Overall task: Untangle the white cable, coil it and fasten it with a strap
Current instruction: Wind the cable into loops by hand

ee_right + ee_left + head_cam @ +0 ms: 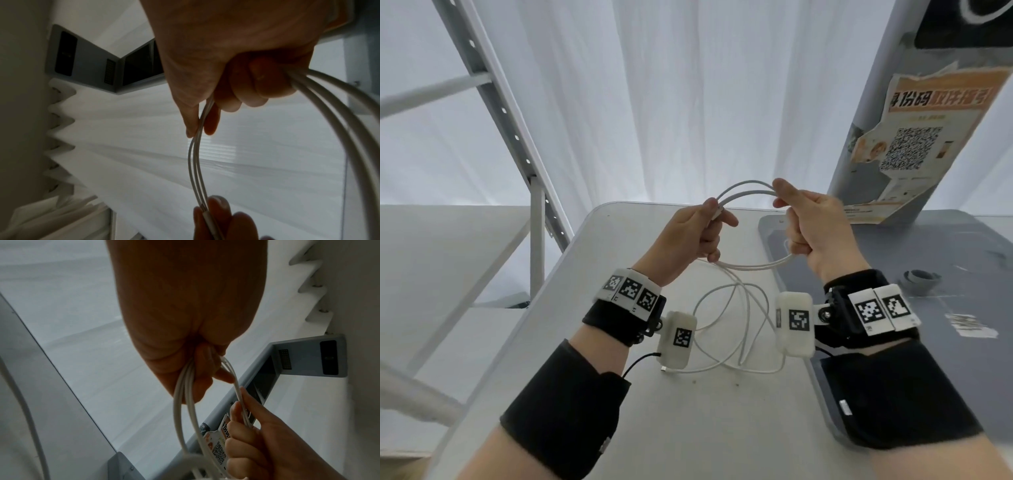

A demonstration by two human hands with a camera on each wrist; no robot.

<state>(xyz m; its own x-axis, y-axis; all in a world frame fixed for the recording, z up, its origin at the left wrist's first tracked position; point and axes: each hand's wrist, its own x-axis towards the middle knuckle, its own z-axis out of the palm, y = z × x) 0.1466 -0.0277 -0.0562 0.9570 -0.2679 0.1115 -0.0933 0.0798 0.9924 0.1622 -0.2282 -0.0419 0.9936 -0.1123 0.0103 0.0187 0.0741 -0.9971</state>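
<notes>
Head view showed both hands raised above the white table [619,428], a partly made coil of the white cable [744,186] stretched between them. Left hand [690,240] pinched the coil's left side between thumb and forefinger, remaining fingers curled under; a cable end with its plug seemed to sit in that pinch. Right hand [816,228] gripped the coil's right side, thumb on top, fingers wrapped round the strands. Two strands arched over the top between the hands, two more sagged beneath. Hands apart, joined only by the cable.

From the lower strands the uncoiled remainder dropped to the table and lay in loose, overlapping loops between the wrists, the other plug end [664,369] resting on the surface near the left wrist camera.

Left wrist view: left hand [191,308] closed over several strands of cable [179,402], with right hand [267,443] holding the same loop lower in frame. Right wrist view: right hand [236,56] clenched round thick-looking strands of cable [195,162], left hand's fingertips [220,204] nipping the far end.

A grey strap [922,281] lay curled on the grey surface [945,246] to the right, well apart from both hands. A poster with a QR code [914,150] stood behind it
</notes>
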